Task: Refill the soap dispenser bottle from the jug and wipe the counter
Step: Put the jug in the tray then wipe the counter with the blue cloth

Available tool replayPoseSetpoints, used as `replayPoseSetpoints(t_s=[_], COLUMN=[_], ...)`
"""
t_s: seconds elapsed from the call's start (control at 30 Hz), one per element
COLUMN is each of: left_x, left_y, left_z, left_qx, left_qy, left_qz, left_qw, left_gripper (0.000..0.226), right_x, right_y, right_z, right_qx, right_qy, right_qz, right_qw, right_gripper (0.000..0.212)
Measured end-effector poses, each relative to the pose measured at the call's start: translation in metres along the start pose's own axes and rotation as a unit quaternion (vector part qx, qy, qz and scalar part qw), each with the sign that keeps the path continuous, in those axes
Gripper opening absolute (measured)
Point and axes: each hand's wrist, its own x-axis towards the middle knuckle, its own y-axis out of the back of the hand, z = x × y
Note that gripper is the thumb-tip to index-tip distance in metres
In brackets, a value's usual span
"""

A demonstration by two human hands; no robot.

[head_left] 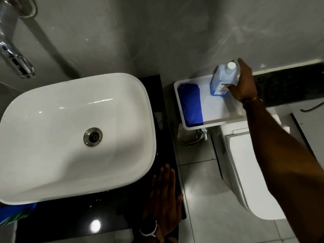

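Head view: your right hand (242, 83) reaches out to the jug (222, 80), a clear bottle with blue liquid and a white cap, standing upright at the far end of a white tray (180, 109). Thumb sits on the label, the other fingers (242, 64) wrap the far side, so the hand is grasping the jug; the palm covers the jug's right edge and you can't tell if it has lifted off the tray floor. The label is too blurred to read. A folded blue cloth (191, 105) lies along the tray's left wall, well apart from the jug, bare tray floor between them. Your left hand (164, 197) lies flat, fingers spread and released, on the black table (87, 218) at its right front corner, thumb right at the edge, just beside the white basin (73, 137). The basin fills most of the table, leaving only a narrow free strip at front and right. The tap (15, 55) is cut off top left. A blue-green item (15, 214) at lower left is mostly hidden under the basin rim. Toilet lid (245, 163) sits below your right forearm.
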Motion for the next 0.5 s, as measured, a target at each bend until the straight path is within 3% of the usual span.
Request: replayPoseSetpoints(t_s=[0.13, 0.2, 0.3, 0.4, 0.5], left_x=[0.0, 0.0, -0.001, -0.001, -0.001], left_y=[-0.003, -0.003, -0.003, -0.003, -0.003], left_z=[-0.002, -0.002, -0.002, -0.001, -0.001], left_qx=[-0.004, 0.002, 0.002, 0.0, 0.0], left_qy=[0.005, 0.004, 0.001, 0.0, 0.0], left_qz=[-0.002, -0.006, -0.006, -0.003, 0.0], left_qw=[1.0, 1.0, 1.0, 1.0, 1.0], left_gripper=[0.072, 0.073, 0.073, 0.073, 0.072], right_x=[-0.034, -0.048, -0.058, -0.054, -0.048], right_y=[-0.009, -0.026, -0.059, -0.093, -0.124], right_z=[-0.022, -0.033, -0.043, -0.048, -0.054], right_qx=[-0.015, -0.029, -0.026, -0.082, -0.145], right_qy=[0.047, 0.065, 0.05, 0.032, 0.026], right_qz=[0.148, 0.138, 0.02, -0.165, -0.257], right_qw=[0.988, 0.988, 0.998, 0.982, 0.955], right_gripper=[0.058, 0.038, 0.03, 0.05, 0.062])
